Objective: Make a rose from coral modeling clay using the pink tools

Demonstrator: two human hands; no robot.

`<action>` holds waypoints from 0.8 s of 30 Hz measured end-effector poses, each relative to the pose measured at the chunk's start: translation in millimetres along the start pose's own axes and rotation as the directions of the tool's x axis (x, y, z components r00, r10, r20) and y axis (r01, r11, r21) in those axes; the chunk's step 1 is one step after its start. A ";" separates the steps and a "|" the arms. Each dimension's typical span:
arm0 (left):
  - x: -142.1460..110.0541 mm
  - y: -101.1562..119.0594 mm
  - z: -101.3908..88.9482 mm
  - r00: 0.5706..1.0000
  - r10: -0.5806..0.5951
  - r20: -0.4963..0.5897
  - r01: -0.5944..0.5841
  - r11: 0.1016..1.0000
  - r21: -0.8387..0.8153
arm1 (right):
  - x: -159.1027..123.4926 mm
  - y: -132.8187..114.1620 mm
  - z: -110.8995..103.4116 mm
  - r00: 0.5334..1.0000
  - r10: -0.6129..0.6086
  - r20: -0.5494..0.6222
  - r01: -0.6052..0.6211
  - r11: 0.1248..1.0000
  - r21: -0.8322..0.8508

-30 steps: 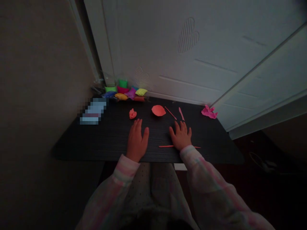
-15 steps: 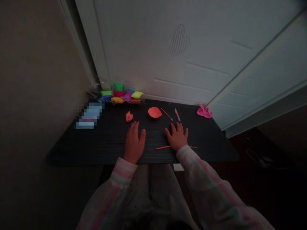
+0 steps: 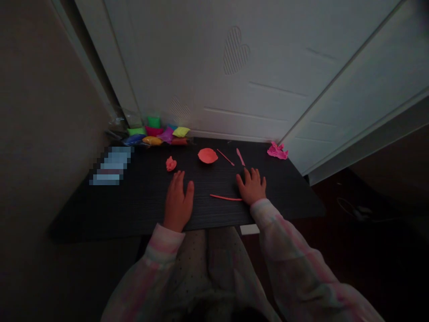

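My right hand [image 3: 252, 188] lies palm down with its fingers spread. Under its palm runs a thin coral clay strand [image 3: 224, 197]; one length sticks out to the left and the remainder is hidden. My left hand [image 3: 178, 201] rests flat on the black table [image 3: 134, 210], fingers stretched and thumb apart, holding nothing. Just beyond its fingertips sits a rough coral clay lump [image 3: 170, 163]. A shallow coral clay bowl [image 3: 208, 155] stands farther back, between the hands. Right of it lie a thin pink stick tool [image 3: 225, 157] and a pink knife-shaped tool [image 3: 240, 156].
Several coloured clay packets [image 3: 153, 141] are piled at the back left, beside a blurred pale rectangle [image 3: 112, 165]. A crumpled pink piece [image 3: 277, 151] lies at the back right. A white panel with hearts [image 3: 201, 67] rises behind the table.
My right hand has shifted right and slightly away along the strand. Its right end no longer shows past the hand. My left hand stays flat; the view has turned a little.
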State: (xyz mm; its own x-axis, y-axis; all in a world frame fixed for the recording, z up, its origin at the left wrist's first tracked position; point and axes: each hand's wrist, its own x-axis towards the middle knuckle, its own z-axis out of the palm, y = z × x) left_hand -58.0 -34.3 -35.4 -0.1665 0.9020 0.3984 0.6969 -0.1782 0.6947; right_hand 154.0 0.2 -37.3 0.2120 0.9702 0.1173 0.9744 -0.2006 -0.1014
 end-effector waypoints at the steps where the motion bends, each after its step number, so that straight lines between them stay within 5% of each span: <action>1: 0.0 0.0 0.1 1.000 0.003 0.004 -0.003 1.000 -0.001 | -2.4 0.2 1.8 1.000 -0.005 0.008 0.005 1.000 -0.009; 15: 0.7 0.2 -0.1 1.000 -0.011 0.025 0.010 1.000 0.007 | -4.6 0.3 2.9 1.000 0.013 0.011 -0.014 0.999 0.049; 20: 1.1 -1.4 0.4 1.000 -0.015 0.025 0.015 1.000 0.006 | -1.0 1.3 -5.2 0.981 0.127 -0.144 -0.086 0.961 0.264; 24: -0.2 -2.2 -1.7 0.994 0.062 0.094 -0.064 0.998 0.027 | -1.1 25.1 -21.8 0.932 0.206 -0.297 -0.002 0.824 0.566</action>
State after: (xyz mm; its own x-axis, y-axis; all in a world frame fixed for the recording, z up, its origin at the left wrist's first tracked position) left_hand -60.7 -34.7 -36.0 -0.0566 0.9224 0.3820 0.7247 -0.2253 0.6512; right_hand 179.9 -8.9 -18.5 0.4207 0.8229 0.3819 0.7603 -0.0901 -0.6433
